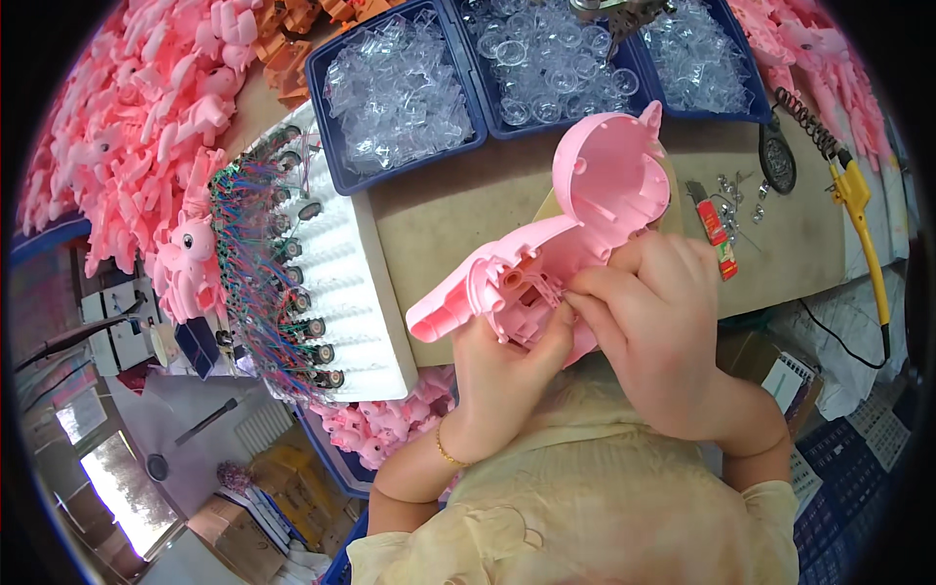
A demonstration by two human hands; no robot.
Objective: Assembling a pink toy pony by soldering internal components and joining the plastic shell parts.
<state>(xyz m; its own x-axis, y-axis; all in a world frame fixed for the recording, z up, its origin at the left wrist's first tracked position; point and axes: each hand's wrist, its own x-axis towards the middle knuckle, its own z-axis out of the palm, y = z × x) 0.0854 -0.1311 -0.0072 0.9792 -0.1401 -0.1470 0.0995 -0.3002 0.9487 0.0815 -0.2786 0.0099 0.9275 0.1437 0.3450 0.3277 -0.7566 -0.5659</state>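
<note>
A hollow pink plastic toy shell half (546, 244) lies tilted in front of me, its inside facing up, with a round head part at the top and a long tapering part at the left. My left hand (507, 366) is closed around its lower edge, thumb over the body cavity. Fingertips of my right hand (653, 312) are pinched together at the cavity's right side, touching the shell; anything small between them is hidden. Inside the cavity a brownish-orange part (514, 280) shows among the pink ribs.
Blue trays (336, 175) of clear plastic pieces line the back. A white foam block (375, 331) at left carries several wired round parts (292, 275). Pink toy parts (146, 127) are heaped far left. At right are a red packet (717, 239), small screws (726, 200) and a yellow-handled soldering iron (858, 214).
</note>
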